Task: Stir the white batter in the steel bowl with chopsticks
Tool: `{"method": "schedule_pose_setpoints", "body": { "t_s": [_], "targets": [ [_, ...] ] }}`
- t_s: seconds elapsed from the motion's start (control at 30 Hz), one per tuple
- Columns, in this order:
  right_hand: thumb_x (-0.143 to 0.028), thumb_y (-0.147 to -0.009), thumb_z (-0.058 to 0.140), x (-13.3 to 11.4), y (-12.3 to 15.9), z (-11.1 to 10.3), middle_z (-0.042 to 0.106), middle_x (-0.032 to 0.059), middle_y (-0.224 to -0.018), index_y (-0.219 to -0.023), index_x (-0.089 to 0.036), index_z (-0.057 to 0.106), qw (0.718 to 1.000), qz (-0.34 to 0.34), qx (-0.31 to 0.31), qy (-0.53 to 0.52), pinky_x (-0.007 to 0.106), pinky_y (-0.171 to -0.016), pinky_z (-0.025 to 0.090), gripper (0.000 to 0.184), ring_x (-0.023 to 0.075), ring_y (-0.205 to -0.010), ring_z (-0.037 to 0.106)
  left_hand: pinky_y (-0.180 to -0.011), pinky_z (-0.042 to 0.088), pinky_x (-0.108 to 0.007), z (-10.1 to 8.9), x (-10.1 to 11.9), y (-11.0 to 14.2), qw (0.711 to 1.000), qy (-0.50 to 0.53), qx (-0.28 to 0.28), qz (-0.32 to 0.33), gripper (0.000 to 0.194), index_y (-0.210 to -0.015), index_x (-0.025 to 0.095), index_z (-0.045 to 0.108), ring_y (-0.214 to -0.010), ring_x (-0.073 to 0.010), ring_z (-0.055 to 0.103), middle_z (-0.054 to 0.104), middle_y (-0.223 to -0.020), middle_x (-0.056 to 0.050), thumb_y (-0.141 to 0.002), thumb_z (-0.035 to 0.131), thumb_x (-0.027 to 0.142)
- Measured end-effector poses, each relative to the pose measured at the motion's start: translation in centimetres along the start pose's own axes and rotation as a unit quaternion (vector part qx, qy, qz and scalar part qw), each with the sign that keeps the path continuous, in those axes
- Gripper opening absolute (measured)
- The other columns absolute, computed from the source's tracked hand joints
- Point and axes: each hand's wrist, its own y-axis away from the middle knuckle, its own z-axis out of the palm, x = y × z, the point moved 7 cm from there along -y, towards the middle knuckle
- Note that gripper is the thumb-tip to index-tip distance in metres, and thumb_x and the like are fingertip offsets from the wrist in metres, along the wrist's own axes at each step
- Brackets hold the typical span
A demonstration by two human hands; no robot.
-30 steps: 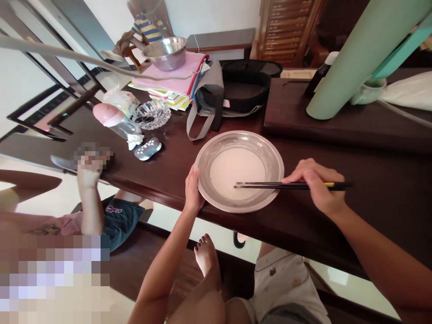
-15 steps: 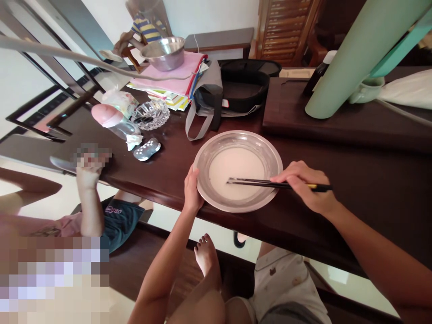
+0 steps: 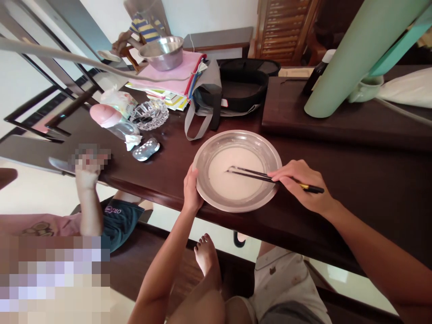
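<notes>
A wide metal bowl [image 3: 209, 198] rests near the front edge of the dark wooden table, with a pale, milky liquid [image 3: 232, 186] inside it. My left hand [image 3: 191, 191] grips the bowl's left side, thumb at the rim and the other fingers hidden underneath. In my right hand [image 3: 302, 184] is a pair of black chopsticks [image 3: 251, 173] with gold bands near their thick ends. Their tips dip into the liquid near the middle of the bowl, slightly apart and coated with white.
Behind the bowl lies an open black and grey bag [image 3: 243, 87]. A second metal bowl [image 3: 164, 56] stands on stacked books and folders. To the left are a glass ashtray [image 3: 150, 114], a pink-capped bottle [image 3: 108, 117] and a grey clog-shaped object [image 3: 146, 150]. Another person's hand [image 3: 87, 168] is at the table edge.
The chopstick tips have shifted slightly upward in the picture and their tilt is steeper, with the shafts a little more spread. My left hand stays on the bowl.
</notes>
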Motion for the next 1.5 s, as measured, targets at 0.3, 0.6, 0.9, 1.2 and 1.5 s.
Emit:
{"method": "schedule_pose_setpoints", "body": {
  "t_s": [0.3, 0.6, 0.9, 1.2, 1.5],
  "targets": [
    [-0.022, -0.098, 0.05, 1.0, 0.5, -1.8, 0.076, -0.0004, -0.076, -0.079, -0.029, 0.071, 0.991, 0.023, 0.101, -0.086, 0.043, -0.064, 0.045, 0.029, 0.0221, -0.064, 0.064, -0.103, 0.049, -0.038, 0.3, 0.2, 0.1, 1.0, -0.002, -0.007, 0.005, 0.042, -0.121, 0.021, 0.071, -0.119, -0.0287, 0.063, 0.072, -0.123, -0.007, -0.088, 0.063, 0.045],
    [-0.02, -0.097, 0.05, 0.6, 0.4, -2.5, 0.075, 0.0003, -0.073, -0.08, -0.029, 0.072, 0.99, 0.012, 0.138, -0.02, 0.043, -0.066, 0.041, 0.029, 0.0215, -0.062, 0.06, -0.103, 0.049, -0.038, 0.4, 0.4, 0.0, 1.0, -0.011, -0.006, 0.01, 0.04, -0.12, 0.02, 0.071, -0.12, -0.0284, 0.062, 0.072, -0.123, -0.007, -0.089, 0.06, 0.043],
    [-0.018, -0.094, 0.057, 0.0, 0.0, -0.5, 0.079, 0.0011, -0.089, -0.093, -0.026, 0.072, 0.999, -0.001, 0.027, 0.022, 0.042, -0.071, 0.042, 0.017, 0.0209, -0.075, 0.066, -0.103, 0.049, -0.038, 0.3, 0.2, 0.0, 1.0, 0.002, -0.005, 0.002, 0.04, -0.12, 0.02, 0.071, -0.119, -0.0284, 0.063, 0.072, -0.122, -0.007, -0.089, 0.061, 0.044],
    [-0.017, -0.095, 0.052, -0.2, 0.1, -0.3, 0.079, 0.0002, -0.086, -0.09, -0.026, 0.071, 0.999, -0.026, 0.016, -0.038, 0.041, -0.072, 0.044, 0.021, 0.0186, -0.069, 0.067, -0.103, 0.049, -0.039, 0.3, 0.3, 0.1, 1.0, -0.012, -0.005, 0.007, 0.038, -0.116, 0.02, 0.072, -0.12, -0.0292, 0.062, 0.072, -0.122, -0.008, -0.088, 0.061, 0.044],
    [-0.022, -0.098, 0.047, 0.6, 0.6, -2.2, 0.075, -0.0014, -0.072, -0.083, -0.03, 0.073, 0.992, -0.003, 0.116, -0.057, 0.043, -0.066, 0.045, 0.031, 0.021, -0.061, 0.063, -0.102, 0.049, -0.039, 0.3, 0.2, 0.0, 1.0, -0.016, -0.005, 0.007, 0.037, -0.116, 0.021, 0.072, -0.12, -0.0293, 0.062, 0.072, -0.121, -0.007, -0.089, 0.06, 0.044]
  ]
}}
